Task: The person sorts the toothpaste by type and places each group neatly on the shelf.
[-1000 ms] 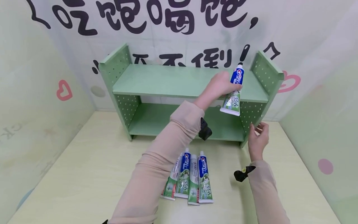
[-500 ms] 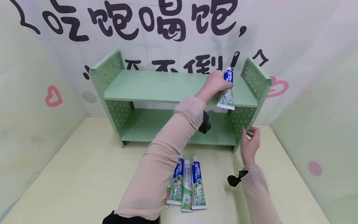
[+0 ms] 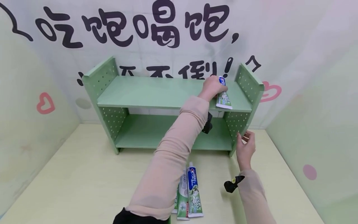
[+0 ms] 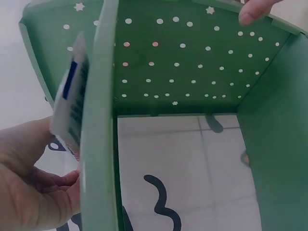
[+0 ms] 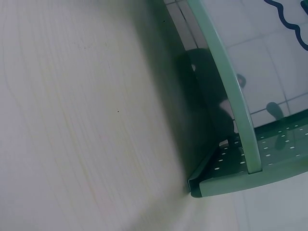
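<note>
My left hand (image 3: 212, 87) holds a blue, white and green toothpaste tube (image 3: 224, 99) over the right part of the green two-tier shelf's upper board (image 3: 156, 90). In the left wrist view the tube (image 4: 72, 103) is upright and slightly tilted beside the board's front edge, with the hand (image 4: 33, 178) below it; I cannot tell whether it touches the board. My right hand (image 3: 246, 150) grips the front edge of the shelf's right side panel (image 3: 237, 123), a thumb tip (image 4: 255, 10) showing on its inner face. The right wrist view does not clearly show that hand.
On the table (image 3: 92, 174), in front of the shelf, lie a Crest toothpaste tube (image 3: 194, 193) and a white-green tube (image 3: 183, 196), side by side. My left sleeve partly covers more tubes. The lower board (image 3: 145, 132) sits under the upper one. A lettered wall stands behind.
My left hand has lowered the toothpaste tube toward the upper board. The head view has shifted, so everything sits further left and lower. My right hand stays on the side panel.
</note>
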`<act>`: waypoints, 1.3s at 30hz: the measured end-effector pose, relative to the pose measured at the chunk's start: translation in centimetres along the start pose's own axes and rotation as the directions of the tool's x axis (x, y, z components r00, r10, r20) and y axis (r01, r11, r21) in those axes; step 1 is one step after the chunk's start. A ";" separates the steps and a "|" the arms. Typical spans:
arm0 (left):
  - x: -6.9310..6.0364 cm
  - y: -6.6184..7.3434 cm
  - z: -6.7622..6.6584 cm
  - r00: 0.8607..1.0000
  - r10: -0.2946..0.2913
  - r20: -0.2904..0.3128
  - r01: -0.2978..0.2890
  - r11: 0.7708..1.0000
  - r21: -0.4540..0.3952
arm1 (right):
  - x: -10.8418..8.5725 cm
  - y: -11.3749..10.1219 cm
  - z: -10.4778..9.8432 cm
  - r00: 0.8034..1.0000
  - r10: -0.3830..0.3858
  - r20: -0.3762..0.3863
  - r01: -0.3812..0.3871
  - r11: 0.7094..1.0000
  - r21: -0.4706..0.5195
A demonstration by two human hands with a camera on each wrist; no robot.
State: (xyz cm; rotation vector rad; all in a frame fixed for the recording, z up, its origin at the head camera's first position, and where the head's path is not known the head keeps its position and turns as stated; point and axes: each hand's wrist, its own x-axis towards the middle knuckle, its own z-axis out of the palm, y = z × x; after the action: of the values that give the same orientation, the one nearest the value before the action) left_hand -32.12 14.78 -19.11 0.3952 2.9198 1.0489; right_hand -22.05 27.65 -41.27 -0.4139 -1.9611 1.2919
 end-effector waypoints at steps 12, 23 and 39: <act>-0.9 -1.7 0.2 0.998 0.017 -0.064 -0.008 0.991 0.135 | -1.4 0.2 0.8 0.999 0.028 0.035 -0.028 1.000 0.004; -1.9 -2.5 -3.0 0.999 0.052 0.017 -0.053 0.993 0.109 | -0.6 -0.3 0.5 1.000 -0.002 0.008 0.002 1.000 0.003; -5.8 -4.4 -4.3 0.989 0.046 0.138 -0.035 0.996 -0.082 | -0.2 -0.3 -0.2 0.999 0.037 -0.005 -0.038 0.999 -0.034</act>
State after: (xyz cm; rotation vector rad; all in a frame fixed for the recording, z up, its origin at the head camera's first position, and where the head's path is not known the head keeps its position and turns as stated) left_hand -27.97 7.40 -18.96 0.5062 2.7491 1.0902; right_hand -21.71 27.47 -41.03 -0.4717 -1.9824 1.2818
